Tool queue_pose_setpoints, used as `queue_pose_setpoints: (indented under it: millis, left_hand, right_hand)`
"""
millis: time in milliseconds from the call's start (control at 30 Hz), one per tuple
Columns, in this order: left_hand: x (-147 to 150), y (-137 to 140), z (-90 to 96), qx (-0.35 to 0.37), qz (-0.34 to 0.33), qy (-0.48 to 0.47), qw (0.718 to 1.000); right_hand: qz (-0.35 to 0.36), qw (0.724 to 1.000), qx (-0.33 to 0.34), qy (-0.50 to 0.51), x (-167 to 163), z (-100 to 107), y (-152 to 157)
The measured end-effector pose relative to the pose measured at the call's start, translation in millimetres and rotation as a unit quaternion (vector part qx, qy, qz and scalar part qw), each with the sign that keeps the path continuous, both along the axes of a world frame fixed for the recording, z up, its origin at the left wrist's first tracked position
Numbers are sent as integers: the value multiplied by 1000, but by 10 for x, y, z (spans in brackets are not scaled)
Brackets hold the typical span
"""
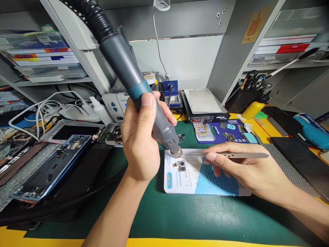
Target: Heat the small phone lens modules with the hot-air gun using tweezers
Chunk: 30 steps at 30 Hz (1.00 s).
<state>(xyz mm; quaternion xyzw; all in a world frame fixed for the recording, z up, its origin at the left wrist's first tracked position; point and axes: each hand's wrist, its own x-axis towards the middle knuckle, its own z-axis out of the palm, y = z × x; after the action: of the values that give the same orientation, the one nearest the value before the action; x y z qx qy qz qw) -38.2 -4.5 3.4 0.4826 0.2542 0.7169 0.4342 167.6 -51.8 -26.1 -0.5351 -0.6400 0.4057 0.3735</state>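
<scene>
My left hand [144, 140] is wrapped round the handle of a grey hot air gun [125, 65], its metal nozzle tilted down over a printed white and blue card [216, 185]. Pinched in my right hand [239, 164] is a pair of metal tweezers [246, 155], lying nearly level with the tips pointing left to just beside the nozzle. On the card, below the nozzle, sits a small phone camera module [182, 166] with two lenses. Whether the tweezer tips touch anything I cannot tell.
A green mat [159, 216] lies under the card. Phone frames [53, 168] and boards crowd the left. Behind stand a hot air station [114, 106] and a heating plate [205, 106]. At the right are a tool holder [244, 96] and a yellow bottle [253, 109].
</scene>
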Motion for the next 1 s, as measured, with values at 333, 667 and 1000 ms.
queue_pose_setpoints:
  millis: [333, 667, 1000]
  left_hand:
    - [-107, 58, 51, 17, 43, -27, 999]
    - [-103, -5, 62, -2, 4, -27, 1000]
    - [-90, -26, 46, -10, -15, -22, 1000]
  right_hand:
    - [106, 991, 23, -80, -10, 65, -67]
    - [184, 971, -11, -149, -78, 199, -84]
    - [43, 996, 18, -75, 167, 214, -29]
